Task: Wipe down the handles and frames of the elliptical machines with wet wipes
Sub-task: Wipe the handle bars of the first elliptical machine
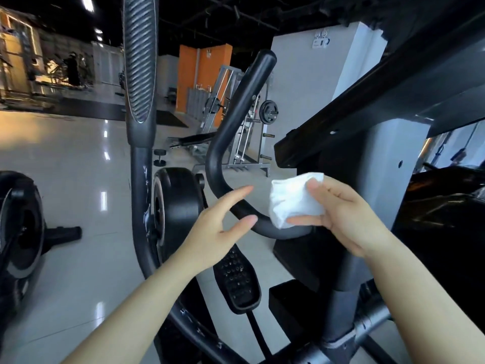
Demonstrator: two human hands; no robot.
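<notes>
My right hand [349,211] pinches a bunched white wet wipe [294,203] against the lower bend of the curved black handle [231,132] — thumb below, fingers on top. My left hand [217,227] hovers open beside it, fingers straight, holding nothing.

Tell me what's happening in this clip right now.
A person stands at an elliptical machine in a gym. The right hand pinches a bunched white wipe and holds it against the curved black handle, near its lower bend. The left hand is open, fingers stretched toward the same handle, holding nothing. The tall ribbed handle to the left is not being touched. A foot pedal sits below the hands.
</notes>
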